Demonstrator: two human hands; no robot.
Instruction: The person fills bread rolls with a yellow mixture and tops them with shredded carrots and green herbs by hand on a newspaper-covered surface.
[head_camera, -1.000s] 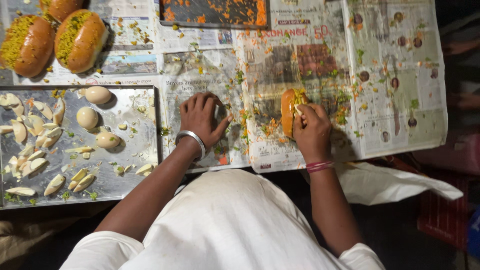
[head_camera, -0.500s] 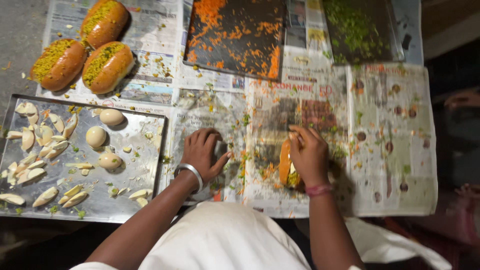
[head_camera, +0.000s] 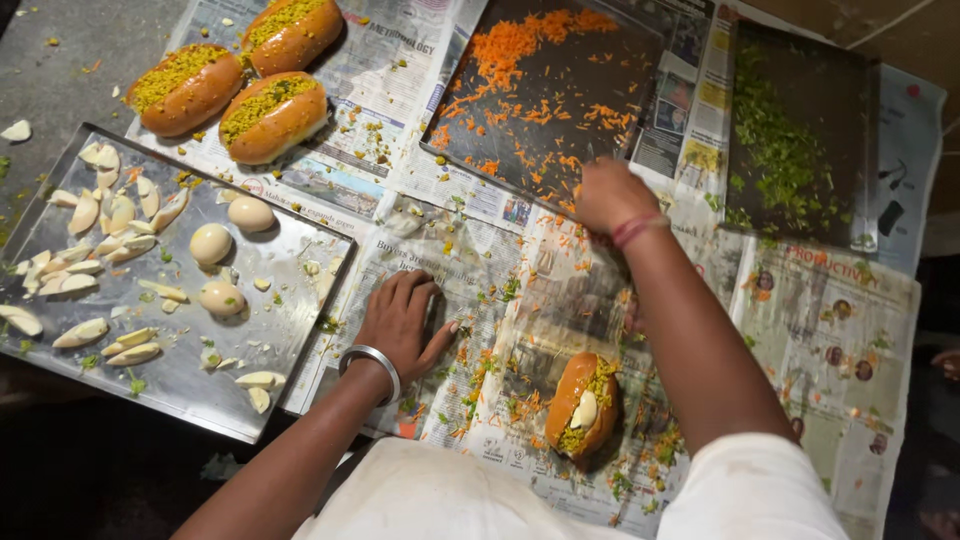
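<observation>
Reaching to the near edge of the dark tray (head_camera: 640, 60), the right hand (head_camera: 608, 195) closes its fingers over shredded carrot (head_camera: 520, 45); whether any is pinched cannot be told. The left hand (head_camera: 402, 322) lies flat, fingers spread, on the newspaper (head_camera: 480, 265), holding nothing. A filled bun (head_camera: 583, 403) rests near the newspaper's front edge, between the arms. The shreds look light, loose and damp, best gathered with the fingertips; the soft bun likely needs cradling from its sides.
</observation>
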